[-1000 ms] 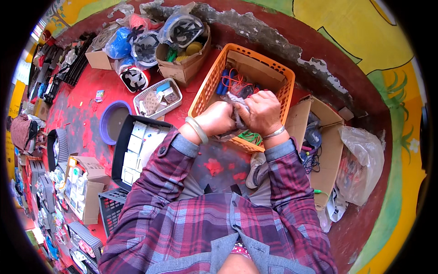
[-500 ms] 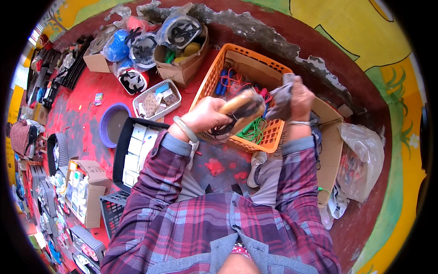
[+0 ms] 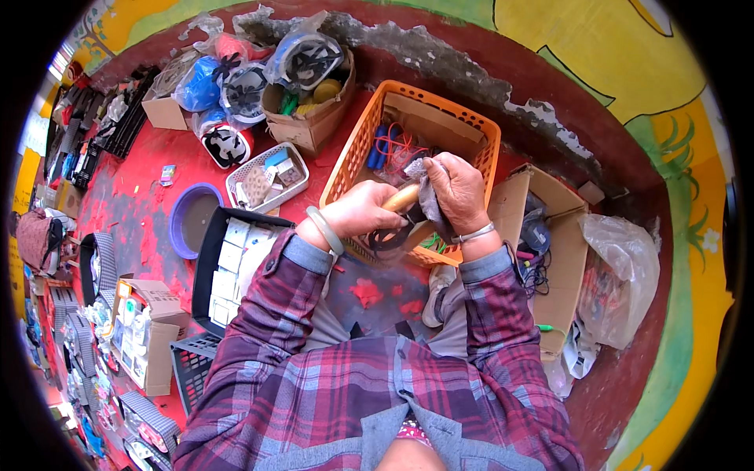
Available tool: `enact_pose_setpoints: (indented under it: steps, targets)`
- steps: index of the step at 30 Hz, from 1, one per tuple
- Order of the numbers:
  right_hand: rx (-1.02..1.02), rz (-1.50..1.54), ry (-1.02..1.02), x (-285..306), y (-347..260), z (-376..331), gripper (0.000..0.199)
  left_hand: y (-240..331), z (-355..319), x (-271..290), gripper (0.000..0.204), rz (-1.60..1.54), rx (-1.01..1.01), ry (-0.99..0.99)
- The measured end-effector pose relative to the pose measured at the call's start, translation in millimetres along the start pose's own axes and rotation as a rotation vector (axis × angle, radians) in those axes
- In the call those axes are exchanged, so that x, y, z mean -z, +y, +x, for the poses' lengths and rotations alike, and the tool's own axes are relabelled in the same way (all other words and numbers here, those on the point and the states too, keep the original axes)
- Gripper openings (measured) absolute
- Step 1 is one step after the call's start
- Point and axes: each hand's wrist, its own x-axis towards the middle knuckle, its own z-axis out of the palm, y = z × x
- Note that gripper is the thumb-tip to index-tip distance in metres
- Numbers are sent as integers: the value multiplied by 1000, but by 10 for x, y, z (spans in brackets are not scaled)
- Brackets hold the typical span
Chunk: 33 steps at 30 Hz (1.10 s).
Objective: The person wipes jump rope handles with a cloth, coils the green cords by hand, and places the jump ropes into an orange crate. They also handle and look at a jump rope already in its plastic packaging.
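My left hand (image 3: 357, 209) is closed round what looks like a jump rope, with a tan wooden handle (image 3: 401, 198) and a dark cord (image 3: 388, 240) hanging blurred below the fingers. A grey cloth (image 3: 429, 206) is pinched in my right hand (image 3: 459, 187) and pressed against the handle's far end. Both hands are over the near side of an orange plastic basket (image 3: 351, 146). Inside it lie blue handles (image 3: 378, 147) with a red cord, a cardboard piece and, partly hidden by my hands, a green cord.
Right of the basket stands an open cardboard box (image 3: 567, 263) with cords, beside a clear plastic bag (image 3: 624, 259). To the left are a white basket (image 3: 301, 179), a purple basin (image 3: 177, 228) and a black tray (image 3: 206, 275) of white boxes. Bagged helmets (image 3: 305, 61) sit along the wall.
My right hand has come left and down, bringing the cloth from apart onto the wooden handle. The left hand has stayed near its place, and the handle has turned.
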Motion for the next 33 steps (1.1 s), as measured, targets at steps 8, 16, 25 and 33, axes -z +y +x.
enact_pose_setpoints:
  steps: [8,16,25,33]
  targets:
    - [-45,-127,238,-89,-31,-12,29,18,19,-15,29,393,-85,112]
    - [-54,60,321,-99,-15,-6,29,47,45,-124,29,402,-224,221]
    - [-698,946,377,409,349,153,45,-304,164,-76,26,-5,-143,191]
    - [-624,1373,362,823,534,96,35,18,45,-55,48,-520,-195,97]
